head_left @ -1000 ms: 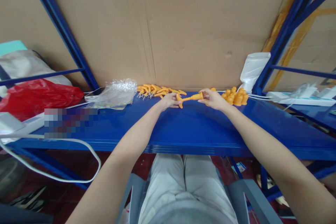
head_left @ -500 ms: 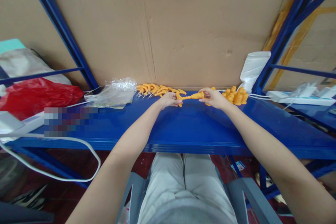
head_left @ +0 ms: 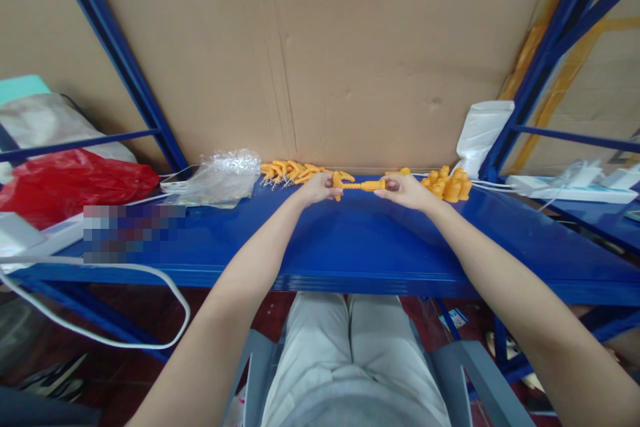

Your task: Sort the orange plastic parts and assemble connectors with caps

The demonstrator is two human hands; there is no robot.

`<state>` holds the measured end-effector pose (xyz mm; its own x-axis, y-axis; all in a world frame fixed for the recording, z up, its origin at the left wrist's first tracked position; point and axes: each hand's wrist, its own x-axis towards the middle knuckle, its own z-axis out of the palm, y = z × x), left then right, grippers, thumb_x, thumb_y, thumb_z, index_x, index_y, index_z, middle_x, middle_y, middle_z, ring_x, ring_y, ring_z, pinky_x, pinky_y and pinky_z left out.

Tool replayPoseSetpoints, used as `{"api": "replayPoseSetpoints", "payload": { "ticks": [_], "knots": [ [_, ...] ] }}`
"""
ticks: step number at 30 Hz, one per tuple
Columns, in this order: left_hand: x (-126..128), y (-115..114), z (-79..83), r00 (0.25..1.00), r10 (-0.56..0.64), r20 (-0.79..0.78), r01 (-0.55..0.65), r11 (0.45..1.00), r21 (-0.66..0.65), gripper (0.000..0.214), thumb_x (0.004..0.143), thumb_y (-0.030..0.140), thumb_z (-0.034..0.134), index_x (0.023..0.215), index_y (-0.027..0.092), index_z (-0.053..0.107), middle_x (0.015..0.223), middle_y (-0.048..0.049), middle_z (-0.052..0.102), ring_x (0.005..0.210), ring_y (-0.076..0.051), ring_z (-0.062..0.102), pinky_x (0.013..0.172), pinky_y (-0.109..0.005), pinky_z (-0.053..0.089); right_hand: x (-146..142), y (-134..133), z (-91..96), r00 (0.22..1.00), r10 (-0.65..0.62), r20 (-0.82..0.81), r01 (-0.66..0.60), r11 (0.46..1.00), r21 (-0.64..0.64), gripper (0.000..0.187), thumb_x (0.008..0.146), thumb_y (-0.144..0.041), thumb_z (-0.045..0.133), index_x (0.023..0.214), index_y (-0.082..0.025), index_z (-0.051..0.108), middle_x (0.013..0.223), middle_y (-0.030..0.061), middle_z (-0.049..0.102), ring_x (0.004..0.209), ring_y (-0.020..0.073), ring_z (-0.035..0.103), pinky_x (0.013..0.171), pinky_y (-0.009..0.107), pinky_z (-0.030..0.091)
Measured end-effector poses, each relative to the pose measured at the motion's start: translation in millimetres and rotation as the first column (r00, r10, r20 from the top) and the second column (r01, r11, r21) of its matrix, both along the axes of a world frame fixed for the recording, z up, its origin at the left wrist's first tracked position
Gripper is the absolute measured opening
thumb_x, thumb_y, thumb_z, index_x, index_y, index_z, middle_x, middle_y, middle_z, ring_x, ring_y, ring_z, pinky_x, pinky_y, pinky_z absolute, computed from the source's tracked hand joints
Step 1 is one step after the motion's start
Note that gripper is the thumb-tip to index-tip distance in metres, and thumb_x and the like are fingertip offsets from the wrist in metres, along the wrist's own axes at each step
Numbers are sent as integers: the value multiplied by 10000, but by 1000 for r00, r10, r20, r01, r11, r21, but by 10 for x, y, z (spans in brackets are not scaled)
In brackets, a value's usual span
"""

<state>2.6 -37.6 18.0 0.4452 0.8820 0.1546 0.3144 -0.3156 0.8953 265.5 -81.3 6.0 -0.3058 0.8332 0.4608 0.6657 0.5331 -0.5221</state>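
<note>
Both my hands meet over the back of the blue shelf. My left hand pinches the forked end of an orange plastic piece, a thin threaded rod with a thicker barrel. My right hand is closed on the barrel end. The piece lies level between them, just above the shelf. Behind my left hand lies a row of several orange forked parts. Behind my right hand stands a cluster of several orange barrel parts.
A crumpled clear plastic bag lies left of the orange parts. A red bag and white cables are at far left. A white pouch leans against the blue upright at right. Cardboard backs the shelf.
The orange piece has turned from a slight tilt to level and risen a little. The visible rod between my hands looks shorter, my hands slightly closer.
</note>
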Motion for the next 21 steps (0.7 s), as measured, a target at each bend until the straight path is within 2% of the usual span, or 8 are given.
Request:
{"api": "replayPoseSetpoints", "payload": {
  "ticks": [5,8,13,16,19,21],
  "knots": [
    [-10,-12,16,1000,-27,-4,27,999,37,249,774,21,697,1004,116,688,866,-46,733,779,-121,687,843,-336,560,-63,-88,73,992,41,-119,-62,983,-175,549,823,-718,602,771,-174,665,756,94,752,634,178,691,611,279,540],
    [-7,-14,22,999,-45,-21,46,998,47,274,777,35,702,1037,123,694,857,-37,730,778,-122,686,826,-321,556,-108,-123,101,984,-27,-173,-23,960,-279,653,851,-779,499,663,-169,634,619,100,712,498,142,625,546,256,508],
    [8,-8,8,999,-38,8,38,999,37,186,772,14,702,931,107,680,774,-24,713,703,-98,666,735,-254,550,-155,-107,86,965,-139,-224,46,926,-376,740,908,-773,364,595,-153,620,494,95,643,374,109,514,469,248,447],
    [7,2,-8,998,-55,43,54,998,30,210,772,13,705,959,105,678,748,-19,711,675,-96,664,711,-246,549,-184,-98,72,938,-181,-296,56,921,-386,677,928,-734,389,651,-156,606,514,87,653,361,101,499,432,237,409],
    [-5,18,-16,996,-66,68,63,997,32,218,759,23,728,955,104,676,742,-19,714,677,-98,667,721,-252,554,-207,-113,79,900,-192,-392,30,923,-384,509,973,-626,444,788,-172,579,542,55,665,373,96,513,401,211,357],
    [-17,27,-13,996,-51,66,49,998,32,181,756,38,743,910,101,672,731,-23,713,676,-103,668,735,-266,559,-208,-126,90,872,-170,-459,-34,915,-402,365,997,-527,488,895,-184,560,572,30,679,399,98,541,406,199,355]
  ]
}}
